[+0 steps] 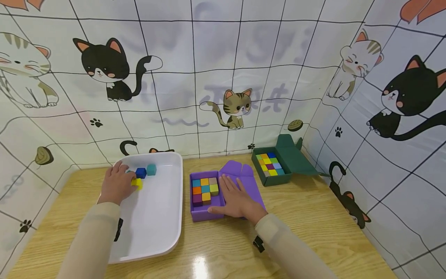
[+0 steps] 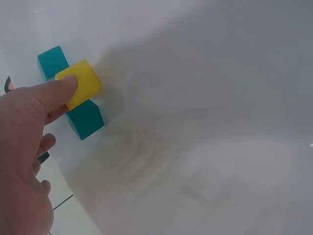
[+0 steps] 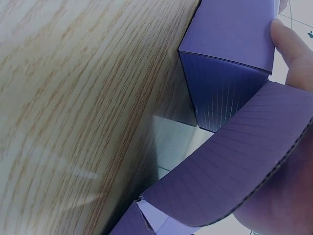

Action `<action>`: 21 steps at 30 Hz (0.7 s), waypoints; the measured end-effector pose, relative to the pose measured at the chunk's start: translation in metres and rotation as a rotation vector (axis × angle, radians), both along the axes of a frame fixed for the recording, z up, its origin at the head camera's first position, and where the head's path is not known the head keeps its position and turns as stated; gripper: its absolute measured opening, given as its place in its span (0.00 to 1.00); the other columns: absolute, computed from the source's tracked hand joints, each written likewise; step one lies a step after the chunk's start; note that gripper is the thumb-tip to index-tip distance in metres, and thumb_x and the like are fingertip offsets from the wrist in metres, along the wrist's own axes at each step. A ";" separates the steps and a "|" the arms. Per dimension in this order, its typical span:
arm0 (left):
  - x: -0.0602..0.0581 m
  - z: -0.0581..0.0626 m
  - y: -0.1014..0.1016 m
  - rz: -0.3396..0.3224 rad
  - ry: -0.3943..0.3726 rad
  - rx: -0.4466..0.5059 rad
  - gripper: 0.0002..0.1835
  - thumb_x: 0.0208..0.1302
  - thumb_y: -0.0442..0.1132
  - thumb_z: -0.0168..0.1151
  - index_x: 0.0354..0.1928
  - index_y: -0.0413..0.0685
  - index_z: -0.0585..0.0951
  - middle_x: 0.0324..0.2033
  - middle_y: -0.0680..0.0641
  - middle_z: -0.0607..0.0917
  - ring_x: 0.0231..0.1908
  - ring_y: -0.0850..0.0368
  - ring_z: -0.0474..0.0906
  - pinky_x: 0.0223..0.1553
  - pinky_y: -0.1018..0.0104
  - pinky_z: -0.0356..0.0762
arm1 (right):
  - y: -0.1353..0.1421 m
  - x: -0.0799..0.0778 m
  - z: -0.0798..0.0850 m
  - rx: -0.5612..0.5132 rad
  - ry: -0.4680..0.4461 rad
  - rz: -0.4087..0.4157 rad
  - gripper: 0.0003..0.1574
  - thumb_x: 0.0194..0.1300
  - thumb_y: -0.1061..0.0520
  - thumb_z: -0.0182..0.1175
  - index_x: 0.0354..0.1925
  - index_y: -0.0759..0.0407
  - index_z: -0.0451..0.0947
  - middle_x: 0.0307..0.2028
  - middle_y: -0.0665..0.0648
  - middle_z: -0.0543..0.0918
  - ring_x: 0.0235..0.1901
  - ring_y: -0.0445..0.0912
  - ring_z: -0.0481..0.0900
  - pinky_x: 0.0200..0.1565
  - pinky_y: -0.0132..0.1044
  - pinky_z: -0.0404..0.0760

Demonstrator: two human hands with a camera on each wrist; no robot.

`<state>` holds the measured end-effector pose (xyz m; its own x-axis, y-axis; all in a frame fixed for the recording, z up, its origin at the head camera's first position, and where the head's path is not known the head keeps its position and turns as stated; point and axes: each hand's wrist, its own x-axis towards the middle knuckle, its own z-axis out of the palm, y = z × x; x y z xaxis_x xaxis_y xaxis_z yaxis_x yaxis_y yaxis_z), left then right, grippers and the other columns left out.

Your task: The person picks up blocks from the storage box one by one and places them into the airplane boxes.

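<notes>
In the head view my left hand (image 1: 116,184) is over the far left of a white tray (image 1: 156,221), pinching a yellow cube (image 1: 138,184). A dark blue cube (image 1: 141,173) and a teal cube (image 1: 151,169) lie just beyond it. The left wrist view shows the thumb on the yellow cube (image 2: 87,84), between two teal cubes. My right hand (image 1: 237,199) rests with straightened fingers across the right edge of an open purple box (image 1: 209,216) and its lid (image 1: 256,190). Coloured cubes (image 1: 205,189) sit in rows inside that box.
An open green box (image 1: 277,180) packed with coloured cubes stands at the back right, its lid (image 1: 296,157) folded out to the right. Everything stands on a wooden table (image 1: 334,221). Cat-printed cloth walls (image 1: 174,89) enclose the table at the back and sides.
</notes>
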<state>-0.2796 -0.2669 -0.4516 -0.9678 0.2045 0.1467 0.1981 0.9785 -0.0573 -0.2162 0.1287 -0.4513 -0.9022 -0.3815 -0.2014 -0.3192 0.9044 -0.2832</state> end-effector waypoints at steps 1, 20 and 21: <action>0.001 0.001 0.000 0.002 -0.006 0.001 0.18 0.53 0.42 0.71 0.45 0.40 0.84 0.57 0.30 0.74 0.67 0.28 0.53 0.69 0.33 0.53 | 0.000 0.000 0.000 0.001 0.000 0.000 0.73 0.54 0.15 0.46 0.77 0.57 0.33 0.78 0.57 0.38 0.78 0.51 0.36 0.76 0.57 0.35; 0.005 0.006 0.003 -0.021 -0.080 0.009 0.12 0.50 0.41 0.69 0.35 0.42 0.86 0.56 0.33 0.75 0.68 0.30 0.52 0.71 0.34 0.48 | 0.001 0.000 -0.001 -0.010 -0.008 0.006 0.74 0.55 0.15 0.47 0.77 0.58 0.32 0.78 0.58 0.36 0.78 0.51 0.34 0.76 0.56 0.32; 0.006 0.007 0.004 -0.023 -0.080 0.013 0.12 0.50 0.41 0.69 0.35 0.42 0.86 0.56 0.34 0.75 0.69 0.31 0.52 0.71 0.34 0.48 | 0.000 0.000 -0.001 -0.008 -0.007 0.006 0.74 0.54 0.15 0.47 0.77 0.58 0.32 0.78 0.58 0.36 0.78 0.51 0.34 0.76 0.56 0.32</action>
